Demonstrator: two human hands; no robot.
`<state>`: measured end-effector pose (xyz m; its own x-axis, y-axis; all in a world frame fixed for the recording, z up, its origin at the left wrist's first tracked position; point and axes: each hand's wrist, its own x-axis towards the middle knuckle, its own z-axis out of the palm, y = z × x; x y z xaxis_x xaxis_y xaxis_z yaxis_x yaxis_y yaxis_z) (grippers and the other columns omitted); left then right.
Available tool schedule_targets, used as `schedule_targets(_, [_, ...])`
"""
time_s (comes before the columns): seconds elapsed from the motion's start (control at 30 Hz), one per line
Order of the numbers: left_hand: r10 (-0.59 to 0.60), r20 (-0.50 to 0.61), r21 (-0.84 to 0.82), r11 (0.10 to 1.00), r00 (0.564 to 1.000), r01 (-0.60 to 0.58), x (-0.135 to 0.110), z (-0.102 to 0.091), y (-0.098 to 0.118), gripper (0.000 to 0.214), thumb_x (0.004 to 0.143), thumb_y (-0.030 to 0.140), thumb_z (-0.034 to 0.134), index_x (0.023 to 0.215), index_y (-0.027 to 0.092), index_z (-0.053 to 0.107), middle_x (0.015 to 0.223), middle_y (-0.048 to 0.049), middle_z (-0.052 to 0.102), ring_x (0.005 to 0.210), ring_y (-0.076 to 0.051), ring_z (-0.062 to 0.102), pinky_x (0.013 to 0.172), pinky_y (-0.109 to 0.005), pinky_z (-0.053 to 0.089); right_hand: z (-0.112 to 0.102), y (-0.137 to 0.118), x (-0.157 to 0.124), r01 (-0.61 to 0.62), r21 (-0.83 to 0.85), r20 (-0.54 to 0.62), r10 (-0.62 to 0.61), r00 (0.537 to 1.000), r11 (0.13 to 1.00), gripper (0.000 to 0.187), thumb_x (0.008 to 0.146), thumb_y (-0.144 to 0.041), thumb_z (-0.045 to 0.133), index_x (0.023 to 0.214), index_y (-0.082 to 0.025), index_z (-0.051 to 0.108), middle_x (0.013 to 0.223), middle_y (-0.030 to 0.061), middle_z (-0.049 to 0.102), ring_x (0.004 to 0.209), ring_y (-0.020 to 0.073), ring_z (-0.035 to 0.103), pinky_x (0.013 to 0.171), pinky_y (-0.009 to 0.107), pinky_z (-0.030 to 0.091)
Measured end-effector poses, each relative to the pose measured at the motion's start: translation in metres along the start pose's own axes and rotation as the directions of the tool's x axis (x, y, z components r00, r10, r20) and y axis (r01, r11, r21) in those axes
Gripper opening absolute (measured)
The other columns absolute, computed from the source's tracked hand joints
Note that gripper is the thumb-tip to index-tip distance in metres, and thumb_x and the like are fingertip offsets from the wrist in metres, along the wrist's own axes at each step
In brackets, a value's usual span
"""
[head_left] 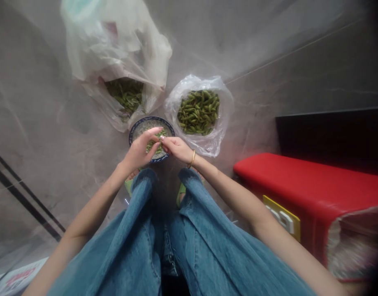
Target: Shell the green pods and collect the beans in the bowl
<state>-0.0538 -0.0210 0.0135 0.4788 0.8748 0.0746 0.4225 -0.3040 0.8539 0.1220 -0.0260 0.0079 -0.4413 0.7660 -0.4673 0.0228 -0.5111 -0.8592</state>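
Observation:
My left hand (143, 147) is over a bowl with a dark blue patterned rim (133, 127), its thumb and forefinger apart. Coming from the other side, my right hand (178, 149) has its fingertips pinched together close to the left fingers. Whatever sits in that pinch is too small or hidden to name. Shelled green beans (162, 132) lie in the bowl, partly covered by both hands. Just right of the bowl stands an open clear plastic bag (223, 96) full of green bean pods (198, 112). A larger white plastic bag (124, 49) at the upper left holds more green pods (127, 96).
To the right is a red padded seat or box (300, 181) with a yellow-edged label, beside a black panel (330, 133). My knees in blue jeans (139, 205) flank the bowl. Everything rests on a grey marbled floor (37, 102). A white printed item (19, 279) lies lower left.

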Motion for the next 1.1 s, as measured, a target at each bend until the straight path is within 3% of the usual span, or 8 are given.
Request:
schedule_targets(0.17, [-0.08,0.07,0.006,0.997,0.994,0.08,0.002,-0.004,0.005,0.051,0.084,0.025,0.061,0.13,0.02,0.041,0.091,-0.0012,0.067,0.087,-0.014,0.067,0.088,-0.03,0.053,0.0,0.002,-0.002,-0.014,-0.052,0.013,0.015,1.0,0.999,0.059,0.082,-0.07,0.04,0.053,-0.019,0.038,0.051,-0.0047,0.034,0.051,0.0075,0.031,0.051,0.025,0.026])
schedule_targets(0.27, [-0.149,0.096,-0.096,0.983,0.984,0.158,0.001,-0.003,0.006,0.051,0.083,0.024,0.06,0.13,0.02,0.041,0.091,-0.002,0.065,0.086,-0.014,0.067,0.08,-0.027,0.054,-0.002,0.003,-0.002,0.027,-0.149,-0.041,-0.033,0.999,0.988,0.056,0.084,-0.067,0.04,0.056,-0.019,0.04,0.055,-0.0043,0.036,0.055,0.0085,0.033,0.054,0.025,0.028])
schedule_targets(0.37, [-0.212,0.054,-0.197,0.956,0.976,0.218,-0.002,0.001,0.004,0.053,0.083,0.028,0.062,0.131,0.022,0.041,0.09,-0.0028,0.063,0.084,-0.015,0.066,0.073,-0.027,0.055,-0.002,0.005,-0.002,0.078,-0.211,-0.097,-0.1,0.99,0.974,0.052,0.084,-0.066,0.042,0.062,-0.019,0.041,0.059,-0.0043,0.036,0.059,0.0092,0.035,0.057,0.024,0.029])
schedule_targets(0.5, [-0.269,-0.01,-0.339,0.907,0.963,0.25,-0.003,0.012,-0.001,0.062,0.082,0.04,0.065,0.134,0.026,0.035,0.091,-0.0043,0.062,0.081,-0.016,0.067,0.073,-0.03,0.057,0.006,0.011,0.0,0.09,-0.071,-0.196,-0.102,0.975,0.993,0.054,0.084,-0.069,0.041,0.063,-0.019,0.04,0.06,-0.0043,0.035,0.057,0.0086,0.033,0.055,0.024,0.03])
schedule_targets(0.63, [-0.351,-0.091,-0.463,0.843,0.932,0.272,-0.001,0.023,-0.003,0.073,0.081,0.048,0.066,0.138,0.028,0.026,0.095,-0.0058,0.066,0.085,-0.019,0.07,0.076,-0.033,0.059,0.016,0.016,0.003,0.072,0.164,-0.301,-0.019,0.953,0.984,0.054,0.078,-0.073,0.047,0.073,-0.019,0.051,0.06,-0.0045,0.039,0.054,0.0081,0.035,0.051,0.022,0.032])
schedule_targets(0.77, [-0.42,-0.102,-0.514,0.798,0.902,0.314,-0.002,0.027,0.003,0.07,0.081,0.046,0.067,0.137,0.026,0.03,0.1,-0.0069,0.069,0.092,-0.019,0.071,0.082,-0.032,0.058,0.021,0.017,0.005,0.057,0.255,-0.358,0.039,0.933,0.965,0.058,0.075,-0.074,0.049,0.085,-0.018,0.059,0.058,-0.0047,0.042,0.053,0.0078,0.038,0.049,0.022,0.035])
schedule_targets(0.93, [-0.493,-0.106,-0.516,0.77,0.864,0.376,0.0,0.026,0.011,0.065,0.081,0.037,0.068,0.136,0.021,0.037,0.099,-0.007,0.071,0.088,-0.017,0.071,0.083,-0.031,0.058,0.023,0.015,0.001,0.086,0.128,-0.419,-0.025,0.908,0.988,0.055,0.081,-0.071,0.044,0.081,-0.017,0.058,0.057,-0.0048,0.042,0.053,0.0085,0.039,0.053,0.023,0.035])
schedule_targets(1.1, [-0.63,-0.04,-0.595,0.639,0.776,0.488,0.006,0.022,0.016,0.07,0.073,0.032,0.074,0.134,0.015,0.043,0.084,-0.0041,0.073,0.073,-0.014,0.07,0.072,-0.024,0.057,0.019,0.01,-0.007,0.097,-0.186,-0.416,-0.168,0.894,0.978,0.054,0.088,-0.066,0.035,0.063,-0.019,0.045,0.056,-0.0036,0.04,0.055,0.0092,0.038,0.056,0.025,0.031])
